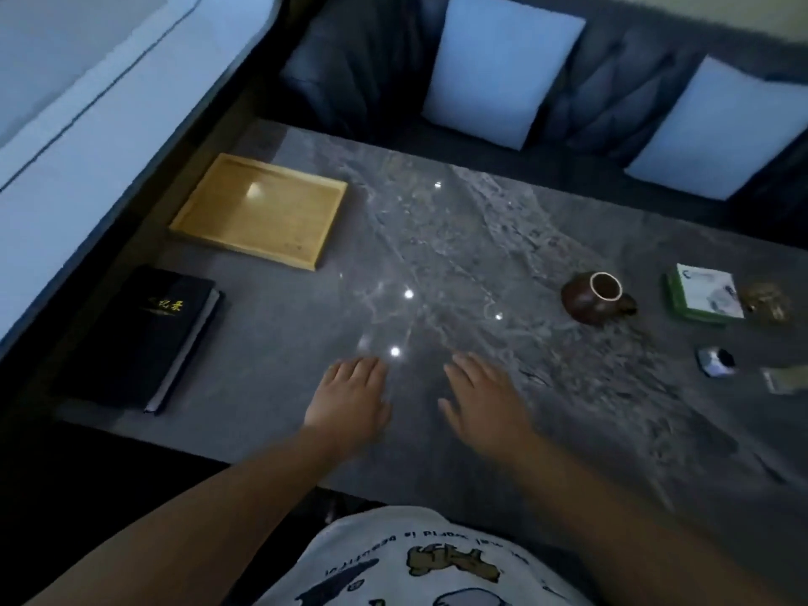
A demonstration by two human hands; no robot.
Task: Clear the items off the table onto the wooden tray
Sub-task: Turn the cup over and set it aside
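- A grey marbled desk [437, 238] fills the middle, small ceiling lights mirrored on its glossy top.
- Behind it stands a dark sofa [371, 67] with two pale cushions [498, 67].
- A light-coloured seat [78, 124] runs along the left.
- The room is dim.

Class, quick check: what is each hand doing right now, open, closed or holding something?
Left hand: open, palm down over the table, holding nothing.
Right hand: open, fingers spread, holding nothing.
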